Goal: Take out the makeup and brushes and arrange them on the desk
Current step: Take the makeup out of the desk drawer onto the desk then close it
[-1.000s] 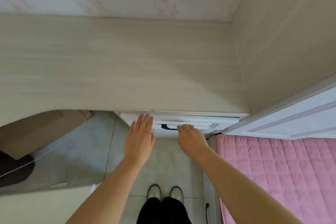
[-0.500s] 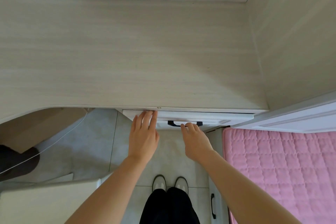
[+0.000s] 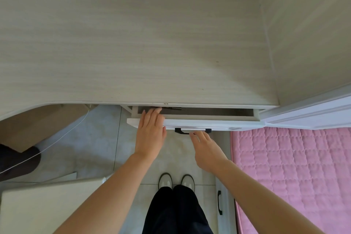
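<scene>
A white drawer (image 3: 218,123) under the pale wood desk (image 3: 133,43) stands pulled out a little, showing a narrow dark gap. My left hand (image 3: 151,133) lies flat over the drawer's left front edge, fingertips reaching into the gap. My right hand (image 3: 206,148) is just below the black handle (image 3: 192,130), its fingertips hooked at the handle's underside. A thin dark item (image 3: 171,108) shows at the gap's back edge; I cannot tell what it is. No makeup or brushes are clearly visible.
A pink quilted bed (image 3: 294,173) lies at the right, beside a white panel (image 3: 313,118). A lower drawer handle (image 3: 219,202) shows below. A cardboard box (image 3: 38,125) and a thin cable (image 3: 57,138) sit under the desk at left. My feet (image 3: 176,180) stand on tiled floor.
The drawer has slid out from under the desk, opening a gap. My left hand moved up onto the drawer's front edge; the right hand stayed at the handle.
</scene>
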